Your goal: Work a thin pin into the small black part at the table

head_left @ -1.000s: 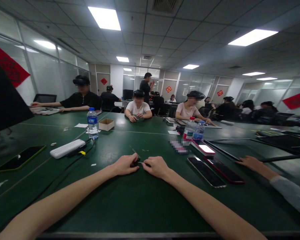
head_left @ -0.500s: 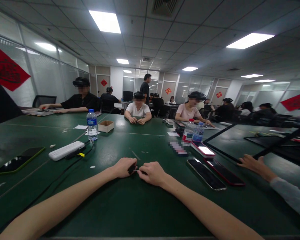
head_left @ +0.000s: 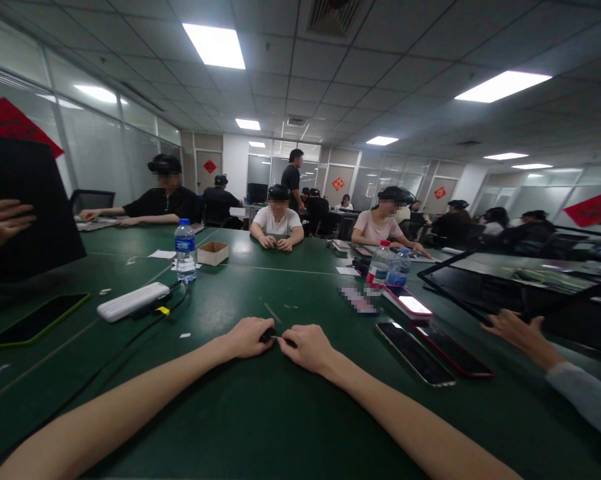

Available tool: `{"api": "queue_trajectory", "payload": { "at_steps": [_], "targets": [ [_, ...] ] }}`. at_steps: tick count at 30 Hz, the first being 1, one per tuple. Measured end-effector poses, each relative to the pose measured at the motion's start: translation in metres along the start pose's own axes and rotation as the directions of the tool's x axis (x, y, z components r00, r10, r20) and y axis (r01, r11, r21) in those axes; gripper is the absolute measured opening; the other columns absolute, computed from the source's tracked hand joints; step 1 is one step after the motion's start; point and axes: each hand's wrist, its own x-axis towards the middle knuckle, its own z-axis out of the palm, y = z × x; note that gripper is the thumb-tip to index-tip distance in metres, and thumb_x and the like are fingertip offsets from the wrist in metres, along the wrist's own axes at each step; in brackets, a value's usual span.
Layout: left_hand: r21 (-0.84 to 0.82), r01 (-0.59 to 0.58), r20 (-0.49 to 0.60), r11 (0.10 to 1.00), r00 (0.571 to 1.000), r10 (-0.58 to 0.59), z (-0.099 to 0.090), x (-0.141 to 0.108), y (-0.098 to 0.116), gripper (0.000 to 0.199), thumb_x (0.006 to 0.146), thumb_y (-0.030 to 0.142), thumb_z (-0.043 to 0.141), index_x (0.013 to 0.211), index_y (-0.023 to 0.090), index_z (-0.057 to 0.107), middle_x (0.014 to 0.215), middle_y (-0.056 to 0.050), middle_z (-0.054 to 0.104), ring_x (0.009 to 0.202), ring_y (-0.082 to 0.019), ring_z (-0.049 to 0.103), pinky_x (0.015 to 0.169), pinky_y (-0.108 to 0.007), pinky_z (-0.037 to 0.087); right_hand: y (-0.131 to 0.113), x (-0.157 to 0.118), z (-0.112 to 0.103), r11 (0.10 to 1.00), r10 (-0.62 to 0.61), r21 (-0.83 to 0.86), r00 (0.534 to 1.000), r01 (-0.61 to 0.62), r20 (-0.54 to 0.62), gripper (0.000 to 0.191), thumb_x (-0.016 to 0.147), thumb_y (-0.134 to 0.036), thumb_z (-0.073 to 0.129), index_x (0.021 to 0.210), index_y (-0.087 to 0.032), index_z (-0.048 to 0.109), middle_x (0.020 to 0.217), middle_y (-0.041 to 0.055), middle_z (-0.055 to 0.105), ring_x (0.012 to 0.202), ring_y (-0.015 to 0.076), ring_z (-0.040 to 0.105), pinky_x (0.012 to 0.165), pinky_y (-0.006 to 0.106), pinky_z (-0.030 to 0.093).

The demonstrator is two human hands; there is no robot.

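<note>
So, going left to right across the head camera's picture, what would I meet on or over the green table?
Green-edged phone, long white device, blue-capped bottle, small box, left hand, the small dark object it holds, right hand, red-capped bottle, another person's hand.

head view | above green table (head_left: 240,420) | faces forward, slightly down | fingers (head_left: 291,332) near | back wall (head_left: 235,167) far

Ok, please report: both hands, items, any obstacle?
Left hand: closed on small black object. Right hand: pinching thin pale piece between hands. Flat, pale-edged black phone lies apart, rightward.
</note>
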Motion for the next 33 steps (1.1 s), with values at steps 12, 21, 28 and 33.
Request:
{"api": "queue_trajectory", "payload": {
  "at_steps": [12, 21, 28, 33],
  "targets": [
    [0.005, -0.039, -0.002, 0.999, 0.999, 0.039, 0.000, 0.000, -0.001, 0.022, 0.087, 0.036, 0.042, 0.085, 0.018, 0.056, 0.082, -0.006, 0.064, 0.075, -0.019, 0.060, 0.062, -0.026, 0.039, 0.008, 0.000, -0.001, 0.993, -0.120, 0.008, 0.992, 0.121, -0.042, 0.035, 0.091, -0.035, 0.039, 0.083, -0.017, 0.068, 0.071, 0.0033, 0.064, 0.058, 0.0088, 0.053, 0.055, 0.019, 0.035],
    [0.004, -0.037, -0.022, 0.999, 0.999, 0.037, 0.003, 0.000, -0.002, 0.042, 0.091, 0.049, 0.031, 0.085, 0.018, 0.058, 0.079, -0.007, 0.063, 0.072, -0.019, 0.060, 0.062, -0.027, 0.040, 0.030, 0.001, 0.001, 0.996, -0.082, -0.045, 0.994, 0.079, -0.076, 0.034, 0.089, -0.035, 0.043, 0.075, -0.017, 0.067, 0.067, 0.0023, 0.063, 0.053, 0.0080, 0.050, 0.052, 0.020, 0.030],
    [-0.017, -0.026, -0.023, 1.000, 0.999, 0.026, 0.001, 0.000, -0.001, 0.043, 0.090, 0.050, 0.031, 0.085, 0.018, 0.059, 0.079, -0.007, 0.064, 0.072, -0.018, 0.059, 0.062, -0.026, 0.040, 0.029, 0.000, 0.002, 0.995, -0.084, -0.053, 0.993, 0.080, -0.077, 0.036, 0.089, -0.036, 0.042, 0.072, -0.016, 0.067, 0.066, 0.0019, 0.062, 0.051, 0.0068, 0.047, 0.050, 0.019, 0.028],
    [0.000, -0.023, -0.023, 1.000, 0.999, 0.023, 0.002, 0.000, -0.001, 0.043, 0.091, 0.050, 0.030, 0.085, 0.017, 0.058, 0.079, -0.007, 0.064, 0.072, -0.018, 0.059, 0.063, -0.026, 0.040, 0.026, 0.000, 0.000, 0.993, -0.090, -0.080, 0.994, 0.085, -0.063, 0.038, 0.090, -0.036, 0.040, 0.074, -0.016, 0.068, 0.067, 0.0026, 0.062, 0.051, 0.0069, 0.047, 0.050, 0.020, 0.028]
  ]
}}
